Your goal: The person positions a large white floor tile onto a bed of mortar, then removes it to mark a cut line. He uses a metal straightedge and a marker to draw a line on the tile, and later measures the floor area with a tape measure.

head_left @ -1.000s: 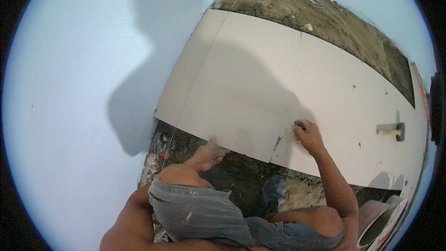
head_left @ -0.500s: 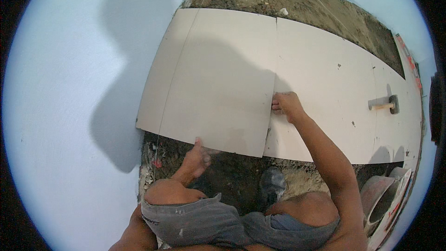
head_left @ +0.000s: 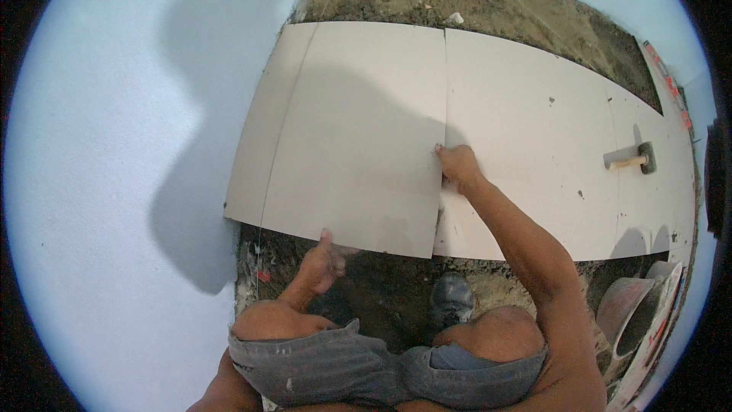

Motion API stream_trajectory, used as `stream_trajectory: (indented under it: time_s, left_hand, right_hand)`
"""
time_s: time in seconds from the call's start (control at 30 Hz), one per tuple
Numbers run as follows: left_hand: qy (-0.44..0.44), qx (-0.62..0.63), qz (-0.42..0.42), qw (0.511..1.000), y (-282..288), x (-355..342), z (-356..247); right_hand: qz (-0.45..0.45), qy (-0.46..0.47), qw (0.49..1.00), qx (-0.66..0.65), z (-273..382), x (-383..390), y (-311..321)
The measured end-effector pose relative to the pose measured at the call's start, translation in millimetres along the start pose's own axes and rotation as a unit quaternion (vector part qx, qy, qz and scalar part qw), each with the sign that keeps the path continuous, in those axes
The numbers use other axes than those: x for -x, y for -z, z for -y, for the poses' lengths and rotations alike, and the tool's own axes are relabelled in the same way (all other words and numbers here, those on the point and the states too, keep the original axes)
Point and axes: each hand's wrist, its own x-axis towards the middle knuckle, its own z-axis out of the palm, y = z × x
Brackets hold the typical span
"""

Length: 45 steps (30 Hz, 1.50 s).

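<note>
A large tile (head_left: 358, 145) lies in front of the left hand (head_left: 320, 265) and to the left of the right hand (head_left: 460, 165). It is flat, rectangular and creamy white, smooth and plain, darkened by the person's shadow. The right hand pinches its side edge, thumb on top. The left thumb presses the near edge; whether the fingers grip underneath cannot be told. A matching, dirt-specked tile (head_left: 526, 145) adjoins beyond the right hand.

From the wearer's head, a fisheye looks down past bent knees (head_left: 278, 320) at pale tiles (head_left: 366, 126) nearby.
</note>
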Motion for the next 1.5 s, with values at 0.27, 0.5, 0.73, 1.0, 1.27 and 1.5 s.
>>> stream_trajectory:
  time_s: [0.27, 0.5, 0.73, 1.0, 1.27, 1.5]
  left_hand:
    - [0.002, -0.015, 0.001, 1.000, 0, 4, -1]
    - [0.017, -0.048, -0.011, 0.999, -11, 8, -11]
    - [-0.002, -0.064, -0.032, 0.997, -11, 17, -14]
    - [0.013, -0.139, -0.032, 0.990, -25, 31, -34]
    - [-0.045, -0.238, -0.199, 0.949, 53, 42, -61]
    - [-0.121, -0.250, -0.401, 0.873, 157, 31, -106]
  right_hand:
    - [0.006, 0.047, 0.999, 0.005, 8, 17, 6]
    - [0.019, 0.164, 0.982, 0.087, -23, -25, 9]
    - [0.024, 0.009, 0.996, -0.091, 9, 2, 6]
    - [0.031, 0.071, 0.997, 0.022, 10, 2, 11]
    - [0.024, 0.039, 0.999, 0.002, 14, 11, 12]
    - [0.058, 0.099, 0.992, -0.061, 2, -1, 6]
